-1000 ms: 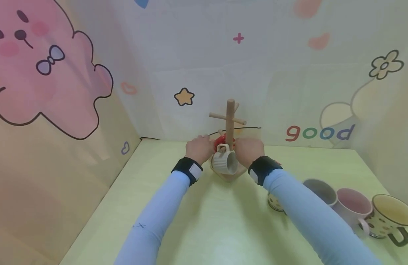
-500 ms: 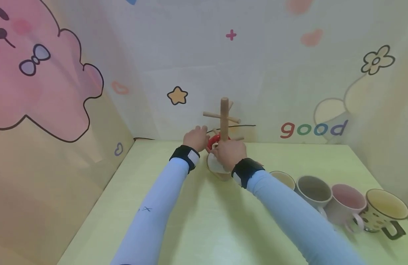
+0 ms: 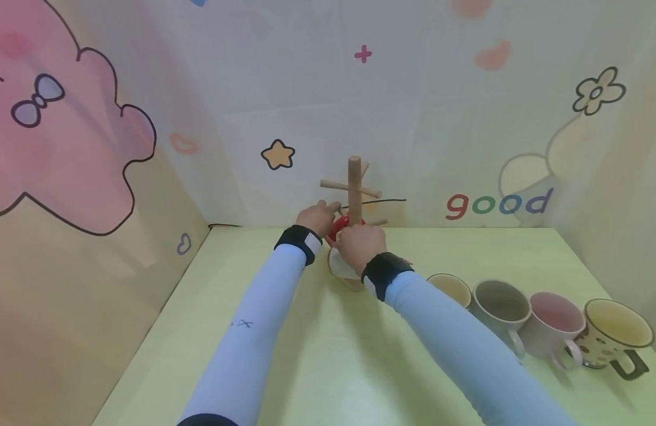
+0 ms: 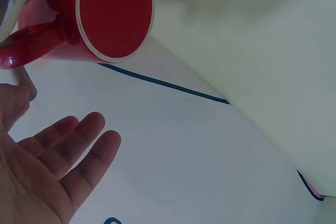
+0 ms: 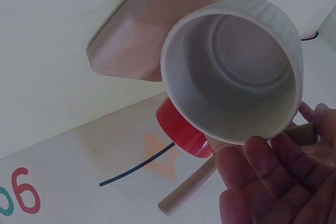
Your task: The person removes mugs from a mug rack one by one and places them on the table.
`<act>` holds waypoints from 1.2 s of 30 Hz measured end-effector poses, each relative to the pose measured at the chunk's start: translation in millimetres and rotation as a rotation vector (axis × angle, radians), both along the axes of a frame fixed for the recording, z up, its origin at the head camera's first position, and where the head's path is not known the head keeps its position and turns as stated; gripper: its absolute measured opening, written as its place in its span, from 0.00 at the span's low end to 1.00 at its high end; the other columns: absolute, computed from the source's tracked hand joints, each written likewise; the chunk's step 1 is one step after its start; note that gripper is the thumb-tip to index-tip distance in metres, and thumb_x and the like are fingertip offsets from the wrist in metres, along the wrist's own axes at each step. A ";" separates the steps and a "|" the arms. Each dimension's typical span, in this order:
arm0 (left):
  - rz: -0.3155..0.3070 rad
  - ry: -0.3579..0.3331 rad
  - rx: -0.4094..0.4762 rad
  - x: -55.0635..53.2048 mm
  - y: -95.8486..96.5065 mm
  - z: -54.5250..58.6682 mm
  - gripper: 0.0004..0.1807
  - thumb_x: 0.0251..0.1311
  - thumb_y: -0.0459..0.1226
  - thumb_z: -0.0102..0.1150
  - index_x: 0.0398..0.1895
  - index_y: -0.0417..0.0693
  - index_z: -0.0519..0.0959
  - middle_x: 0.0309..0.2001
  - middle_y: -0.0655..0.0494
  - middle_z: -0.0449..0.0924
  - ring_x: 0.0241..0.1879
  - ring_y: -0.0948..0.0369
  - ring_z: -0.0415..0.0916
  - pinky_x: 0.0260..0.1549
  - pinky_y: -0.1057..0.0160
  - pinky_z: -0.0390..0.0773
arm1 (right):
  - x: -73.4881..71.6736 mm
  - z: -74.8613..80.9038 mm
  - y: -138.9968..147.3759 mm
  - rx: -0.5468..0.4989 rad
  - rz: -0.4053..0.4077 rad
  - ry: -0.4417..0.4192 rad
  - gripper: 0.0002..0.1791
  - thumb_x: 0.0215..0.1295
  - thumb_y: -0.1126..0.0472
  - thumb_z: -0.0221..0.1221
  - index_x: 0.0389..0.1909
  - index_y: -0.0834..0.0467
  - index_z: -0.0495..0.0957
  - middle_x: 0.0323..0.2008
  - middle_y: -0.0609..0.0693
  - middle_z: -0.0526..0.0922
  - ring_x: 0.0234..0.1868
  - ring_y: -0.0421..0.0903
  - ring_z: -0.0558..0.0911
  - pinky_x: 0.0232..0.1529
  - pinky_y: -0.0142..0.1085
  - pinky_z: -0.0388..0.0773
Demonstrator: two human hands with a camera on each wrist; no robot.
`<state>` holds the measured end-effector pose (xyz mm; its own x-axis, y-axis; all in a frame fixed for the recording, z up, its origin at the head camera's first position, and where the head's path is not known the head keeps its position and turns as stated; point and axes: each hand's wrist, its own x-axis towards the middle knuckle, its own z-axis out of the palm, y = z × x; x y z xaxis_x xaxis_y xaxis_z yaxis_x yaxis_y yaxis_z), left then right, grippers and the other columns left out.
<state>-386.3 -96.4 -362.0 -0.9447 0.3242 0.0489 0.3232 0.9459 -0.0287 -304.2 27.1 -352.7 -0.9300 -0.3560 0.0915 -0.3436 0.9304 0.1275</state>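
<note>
A wooden mug tree [image 3: 355,201] stands at the back of the table, with crossed pegs near its top and more below. A white ribbed mug [image 5: 231,72] hangs low at its front, mouth toward the right wrist view. My right hand [image 3: 362,247] holds it by the handle side, fingertips [image 5: 260,153] at the rim; the hand hides most of it in the head view. Behind it hangs a red mug [image 4: 115,14], handle on a lower peg. My left hand [image 3: 317,218] pinches that peg's tip [image 4: 31,90], its other fingers spread loosely.
A row of mugs stands at the right: a cream one [image 3: 449,287], a grey one [image 3: 500,302], a pink one [image 3: 555,322] and a spotted one [image 3: 615,331]. My right forearm passes beside them. A printed cloth wall [image 3: 285,71] rises behind the mug tree.
My right hand has moved left from beside the mug tree onto the white mug. My left hand has shifted slightly at the red mug's peg. The head view has turned a little right.
</note>
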 end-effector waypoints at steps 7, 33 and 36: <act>-0.002 -0.024 -0.009 5.2 -2.6 0.8 0.35 0.70 0.33 0.57 0.77 0.59 0.59 0.58 0.42 0.75 0.43 0.52 0.79 0.44 0.61 0.82 | -2.9 -1.9 -6.0 0.010 0.019 0.004 0.18 0.66 0.47 0.64 0.46 0.56 0.86 0.30 0.54 0.83 0.27 0.52 0.80 0.34 0.43 0.84; 0.085 0.043 -0.013 9.9 -17.8 -0.7 0.23 0.71 0.33 0.55 0.67 0.53 0.72 0.47 0.49 0.85 0.41 0.55 0.83 0.45 0.56 0.83 | -12.7 -6.2 16.3 -0.081 0.009 -0.007 0.13 0.62 0.57 0.67 0.48 0.53 0.86 0.29 0.53 0.84 0.28 0.49 0.79 0.31 0.45 0.84; 0.092 0.067 -0.009 14.8 -18.0 0.9 0.18 0.71 0.33 0.54 0.62 0.50 0.75 0.43 0.49 0.86 0.40 0.55 0.83 0.43 0.55 0.83 | -13.4 -6.5 21.6 -0.093 0.012 0.002 0.14 0.63 0.58 0.67 0.49 0.52 0.86 0.29 0.53 0.84 0.28 0.49 0.79 0.30 0.43 0.84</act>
